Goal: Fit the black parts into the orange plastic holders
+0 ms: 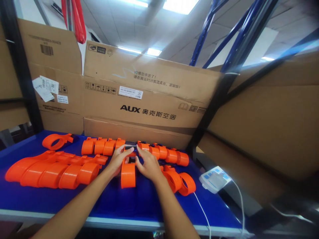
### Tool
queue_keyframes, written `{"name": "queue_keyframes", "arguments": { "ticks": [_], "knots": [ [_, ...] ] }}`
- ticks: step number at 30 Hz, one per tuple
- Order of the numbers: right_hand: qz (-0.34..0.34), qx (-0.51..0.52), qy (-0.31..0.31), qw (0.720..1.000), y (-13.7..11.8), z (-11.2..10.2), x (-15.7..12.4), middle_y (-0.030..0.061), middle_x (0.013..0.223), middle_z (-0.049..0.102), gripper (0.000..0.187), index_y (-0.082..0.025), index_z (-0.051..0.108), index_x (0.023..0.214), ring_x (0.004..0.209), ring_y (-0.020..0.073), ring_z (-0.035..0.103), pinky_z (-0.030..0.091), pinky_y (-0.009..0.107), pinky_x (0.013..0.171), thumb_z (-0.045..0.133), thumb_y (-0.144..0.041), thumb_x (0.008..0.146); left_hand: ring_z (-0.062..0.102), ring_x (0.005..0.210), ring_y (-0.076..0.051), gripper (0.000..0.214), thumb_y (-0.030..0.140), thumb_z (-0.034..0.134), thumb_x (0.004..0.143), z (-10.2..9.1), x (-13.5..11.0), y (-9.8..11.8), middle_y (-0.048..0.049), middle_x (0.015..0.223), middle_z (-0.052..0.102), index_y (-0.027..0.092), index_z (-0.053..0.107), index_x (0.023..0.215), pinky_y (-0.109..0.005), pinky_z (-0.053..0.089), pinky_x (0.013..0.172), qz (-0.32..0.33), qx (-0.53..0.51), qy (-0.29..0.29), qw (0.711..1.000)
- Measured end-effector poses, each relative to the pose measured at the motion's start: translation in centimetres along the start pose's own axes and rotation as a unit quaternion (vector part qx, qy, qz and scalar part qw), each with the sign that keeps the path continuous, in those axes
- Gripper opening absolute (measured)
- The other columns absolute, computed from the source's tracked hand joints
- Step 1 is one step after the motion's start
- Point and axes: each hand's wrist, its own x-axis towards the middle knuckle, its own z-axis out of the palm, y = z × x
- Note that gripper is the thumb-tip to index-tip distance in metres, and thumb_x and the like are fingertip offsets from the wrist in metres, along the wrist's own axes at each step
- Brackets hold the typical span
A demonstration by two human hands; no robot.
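Note:
My left hand (118, 161) and my right hand (149, 165) meet at the middle of a blue table (74, 202). Both pinch a small black device (130, 145) that sits atop an orange band (128, 174), with fingertips pressed on its edges. A far row of orange bands (102, 146) continues on the right as another row of orange bands (165, 154) behind the hands. More orange bands lie in a near-left group (53, 169), and a few orange rings (180, 182) lie beside my right wrist.
Large cardboard boxes (149, 96) stand right behind the table. A black shelf post (211, 109) rises at the right. A white device (214, 179) with a white cable (203, 214) sits at the table's right end. One single orange ring (53, 141) lies far left.

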Motion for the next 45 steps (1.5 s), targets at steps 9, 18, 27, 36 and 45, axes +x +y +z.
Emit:
{"name": "queue_keyframes", "arguments": {
  "ticks": [9,18,27,36,45],
  "knots": [
    [0.042,-0.174,-0.024,0.984,-0.5,1.5,0.0,0.0153,0.098,0.074,0.066,-0.010,0.041,0.151,0.089,0.0264,0.069,0.054,0.036,0.081,0.053,-0.016,0.086,0.042,0.036,-0.005,0.046,0.045,0.086,0.066,0.0,0.1,-0.6,0.0055,0.058,0.058,0.018,0.068,0.099,-0.019,0.030,0.039,-0.006,0.012,0.022,1.000],
    [0.072,-0.168,-0.092,0.979,-1.0,1.4,-0.1,0.0140,0.099,0.076,0.066,-0.010,0.038,0.152,0.089,0.0256,0.073,0.054,0.034,0.082,0.054,-0.014,0.087,0.040,0.039,-0.004,0.046,0.043,0.087,0.067,-0.1,0.0,-0.7,0.0044,0.062,0.060,0.017,0.068,0.100,-0.019,0.031,0.040,-0.041,-0.004,0.018,0.999],
    [0.021,-0.101,-0.025,0.994,-0.4,1.0,-0.3,0.0141,0.103,0.076,0.057,-0.013,0.047,0.146,0.084,0.0245,0.073,0.057,0.036,0.078,0.053,-0.017,0.089,0.040,0.035,-0.003,0.047,0.044,0.086,0.067,-0.1,-0.1,-0.2,0.0050,0.063,0.060,0.016,0.068,0.100,-0.019,0.029,0.037,-0.009,0.011,0.004,1.000],
    [0.001,0.006,0.063,0.998,0.2,0.5,-0.5,0.0090,0.087,0.074,0.025,-0.017,0.065,0.114,0.074,0.0214,0.070,0.055,0.032,0.072,0.057,-0.024,0.091,0.041,0.033,-0.004,0.040,0.054,0.074,0.078,0.1,-0.4,-0.4,0.0040,0.064,0.059,0.017,0.067,0.094,-0.020,0.027,0.035,0.039,0.095,-0.026,0.994],
    [0.076,0.182,0.118,0.973,-0.6,-0.3,-0.1,0.0042,0.076,0.070,0.025,-0.020,0.064,0.097,0.062,0.0171,0.064,0.050,0.028,0.063,0.041,-0.030,0.100,0.038,0.029,-0.007,0.038,0.052,0.071,0.080,-0.6,-0.2,0.6,0.0040,0.052,0.058,0.018,0.063,0.093,-0.021,0.025,0.034,0.021,0.014,-0.061,0.998]
  ]
}}
